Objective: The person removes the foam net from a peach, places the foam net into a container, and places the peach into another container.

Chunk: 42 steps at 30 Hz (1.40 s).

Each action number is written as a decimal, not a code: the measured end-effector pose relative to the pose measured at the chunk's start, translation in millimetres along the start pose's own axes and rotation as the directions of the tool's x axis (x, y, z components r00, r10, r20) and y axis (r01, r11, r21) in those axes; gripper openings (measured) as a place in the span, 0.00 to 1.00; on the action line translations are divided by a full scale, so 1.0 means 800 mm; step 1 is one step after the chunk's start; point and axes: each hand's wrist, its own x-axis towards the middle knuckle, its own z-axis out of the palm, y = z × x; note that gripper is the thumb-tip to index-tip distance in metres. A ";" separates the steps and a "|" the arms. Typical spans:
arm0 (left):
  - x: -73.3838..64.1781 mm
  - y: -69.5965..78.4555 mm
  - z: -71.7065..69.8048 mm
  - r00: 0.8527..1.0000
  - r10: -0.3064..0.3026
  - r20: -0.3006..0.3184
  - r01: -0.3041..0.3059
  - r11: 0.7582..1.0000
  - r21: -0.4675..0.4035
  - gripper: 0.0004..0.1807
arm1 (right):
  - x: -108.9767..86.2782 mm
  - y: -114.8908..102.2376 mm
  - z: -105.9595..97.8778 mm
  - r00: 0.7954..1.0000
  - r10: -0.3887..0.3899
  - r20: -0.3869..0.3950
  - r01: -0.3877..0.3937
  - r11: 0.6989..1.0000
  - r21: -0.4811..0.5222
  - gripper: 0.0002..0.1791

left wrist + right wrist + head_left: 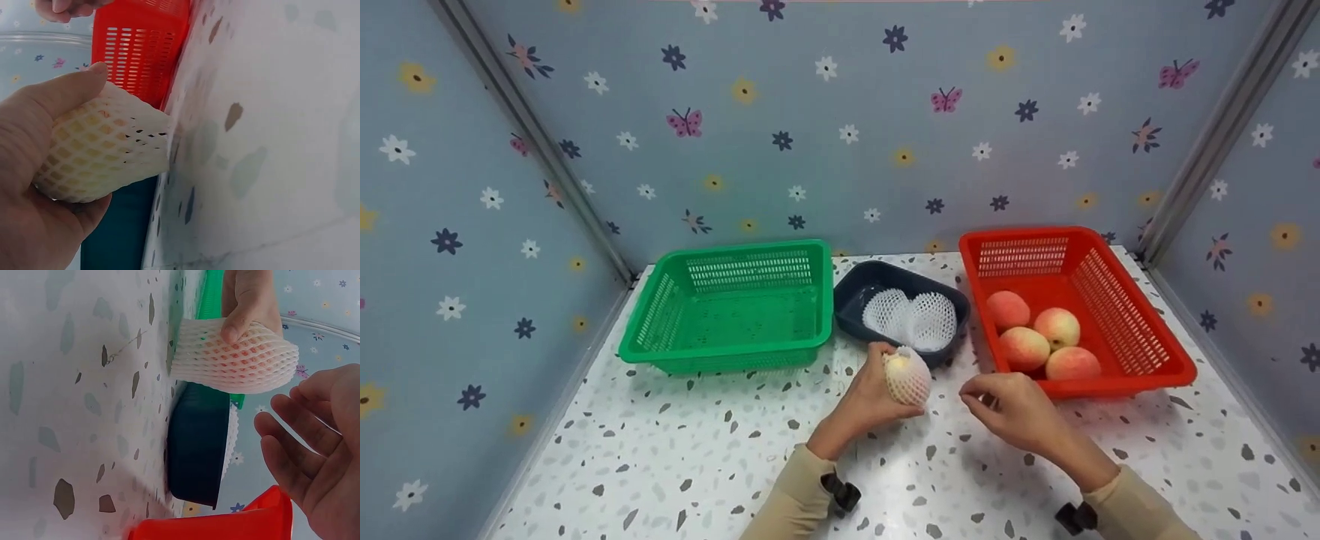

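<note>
My left hand [871, 394] grips a peach [907, 377] wrapped in a white foam net sleeve [93, 143], held above the table in front of the dark bin. In the right wrist view the loose end of the sleeve [194, 351] extends past the fruit. My right hand [1020, 412] is a short way to the right, its fingers loosely bent and holding nothing. Several bare peaches [1024, 348] lie in the red basket [1110, 300], just beyond the right hand. White foam nets [934, 321] lie inside the dark bin [859, 279].
A green basket [735, 315] with slotted sides stands at the left. The dark bin sits between it and the red basket. Behind them rises a flower-patterned wall [840, 112], with side panels left and right. The table [697, 450] is white with grey specks.
</note>
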 end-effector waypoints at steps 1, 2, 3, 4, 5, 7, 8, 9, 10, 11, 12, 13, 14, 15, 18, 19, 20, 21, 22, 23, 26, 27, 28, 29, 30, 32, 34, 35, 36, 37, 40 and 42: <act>0.000 -0.001 0.001 1.000 0.003 0.008 -0.003 1.000 -0.007 0.53 | 0.000 0.000 0.001 1.000 0.001 0.003 -0.001 1.000 -0.001 0.07; 0.000 -0.002 0.002 1.000 0.010 0.017 -0.009 1.000 -0.015 0.53 | -0.001 0.001 0.001 1.000 0.003 0.005 -0.003 1.000 0.000 0.07; 0.000 -0.003 0.002 1.000 0.014 0.026 -0.013 1.000 -0.025 0.53 | -0.001 0.001 0.001 1.000 0.003 0.004 -0.003 1.000 -0.004 0.07; 0.000 -0.003 0.002 0.999 0.017 0.033 -0.016 0.999 -0.030 0.54 | -0.002 0.001 0.001 1.000 0.002 0.003 -0.002 1.000 -0.009 0.07; 0.001 -0.004 0.002 0.999 0.017 0.039 -0.016 0.999 -0.031 0.55 | -0.002 0.001 0.000 1.000 -0.001 0.003 0.001 1.000 -0.012 0.07; 0.001 -0.005 0.002 0.998 0.012 0.054 -0.010 1.000 -0.028 0.59 | -0.002 0.001 -0.001 1.000 -0.002 0.004 0.002 1.000 -0.014 0.07; 0.001 -0.007 0.002 0.998 0.006 0.063 -0.004 1.000 -0.029 0.60 | -0.002 0.000 -0.002 1.000 -0.002 0.003 0.002 1.000 -0.013 0.07; 0.001 -0.009 0.002 0.997 -0.002 0.072 0.005 0.999 -0.034 0.61 | -0.002 0.001 -0.002 1.000 -0.009 -0.001 0.008 1.000 -0.012 0.07; 0.001 -0.011 0.002 0.997 -0.011 0.081 0.014 0.999 -0.037 0.61 | -0.002 0.001 -0.001 1.000 -0.015 -0.004 0.015 1.000 -0.011 0.07; 0.001 -0.012 0.002 0.996 -0.016 0.088 0.020 0.999 -0.042 0.61 | -0.002 0.002 -0.001 1.000 -0.020 -0.007 0.020 1.000 -0.008 0.07; 0.000 -0.014 0.003 0.995 -0.022 0.094 0.027 0.998 -0.049 0.59 | -0.001 0.002 0.000 1.000 -0.023 -0.010 0.023 1.000 -0.006 0.07; 0.000 -0.016 0.003 0.995 -0.027 0.097 0.032 0.998 -0.056 0.58 | -0.001 0.003 0.001 1.000 -0.027 -0.012 0.027 1.000 -0.005 0.07; 0.000 -0.016 0.004 0.994 -0.034 0.099 0.040 0.997 -0.065 0.56 | -0.001 0.003 0.002 0.999 -0.031 -0.014 0.031 1.000 -0.003 0.08; 0.001 -0.017 0.005 0.994 -0.039 0.101 0.046 0.996 -0.072 0.54 | -0.001 0.003 0.002 0.999 -0.034 -0.015 0.034 0.999 -0.002 0.08; 0.002 -0.017 0.004 0.991 -0.069 0.115 0.081 0.992 -0.099 0.51 | 0.001 0.002 0.003 1.000 -0.020 -0.007 0.020 1.000 0.002 0.07; 0.002 -0.016 0.004 0.989 -0.082 0.123 0.096 0.988 -0.120 0.50 | 0.002 0.002 0.002 1.000 -0.017 -0.004 0.017 1.000 0.003 0.07; 0.002 -0.016 0.003 0.987 -0.096 0.131 0.114 0.983 -0.143 0.48 | 0.002 0.001 0.002 1.000 -0.015 -0.001 0.015 1.000 0.004 0.07; 0.003 -0.016 0.003 0.985 -0.109 0.137 0.131 0.978 -0.163 0.47 | 0.002 0.001 0.002 1.000 -0.014 0.001 0.014 1.000 0.003 0.07; 0.003 -0.016 0.003 0.983 -0.119 0.138 0.143 0.973 -0.183 0.46 | 0.002 0.001 0.002 1.000 -0.011 0.001 0.011 1.000 0.000 0.07; 0.004 -0.016 0.003 0.983 -0.125 0.135 0.151 0.967 -0.207 0.45 | 0.003 0.001 0.001 1.000 -0.009 0.001 0.009 1.000 -0.001 0.07; 0.008 -0.014 0.004 0.986 -0.126 0.107 0.148 0.962 -0.230 0.42 | 0.003 0.000 -0.001 1.000 -0.003 -0.006 0.003 1.000 0.002 0.07; 0.010 -0.013 0.005 0.988 -0.124 0.089 0.142 0.962 -0.233 0.42 | 0.003 0.000 -0.001 1.000 0.000 -0.009 0.001 1.000 0.004 0.07; 0.011 -0.012 0.006 0.990 -0.122 0.070 0.135 0.964 -0.228 0.41 | 0.002 0.000 -0.002 1.000 0.001 -0.013 -0.001 1.000 0.006 0.07; 0.012 -0.011 0.007 0.991 -0.121 0.054 0.130 0.966 -0.223 0.42 | 0.002 0.000 -0.002 1.000 0.002 -0.013 -0.002 1.000 0.009 0.07; 0.013 -0.010 0.008 0.992 -0.118 0.039 0.124 0.969 -0.216 0.42 | 0.001 0.000 -0.002 1.000 0.003 -0.013 -0.003 1.000 0.010 0.07; 0.014 -0.009 0.012 0.993 -0.113 0.022 0.115 0.972 -0.203 0.42 | -0.001 0.001 -0.001 1.000 0.006 -0.012 -0.006 1.000 0.008 0.07; 0.015 -0.011 0.016 0.994 -0.111 0.023 0.113 0.974 -0.196 0.42 | -0.002 0.001 0.000 1.000 0.012 -0.009 -0.012 1.000 0.008 0.07; 0.015 -0.012 0.017 0.993 -0.112 0.031 0.116 0.973 -0.198 0.43 | -0.004 0.002 0.001 1.000 0.016 -0.007 -0.016 1.000 0.008 0.07; 0.015 -0.013 0.018 0.992 -0.117 0.043 0.123 0.973 -0.197 0.43 | -0.005 0.002 0.002 1.000 0.020 -0.004 -0.019 1.000 0.010 0.07; 0.014 -0.014 0.019 0.991 -0.122 0.056 0.130 0.972 -0.195 0.43 | -0.005 0.002 0.002 1.000 0.022 -0.002 -0.022 1.000 0.012 0.07; 0.013 -0.015 0.019 0.989 -0.126 0.083 0.140 0.972 -0.189 0.45 | -0.006 0.002 0.003 1.000 0.019 -0.002 -0.019 1.000 0.014 0.07; 0.014 -0.014 0.017 0.989 -0.120 0.088 0.135 0.972 -0.191 0.46 | -0.005 0.002 0.003 1.000 0.011 -0.009 -0.011 1.000 0.010 0.07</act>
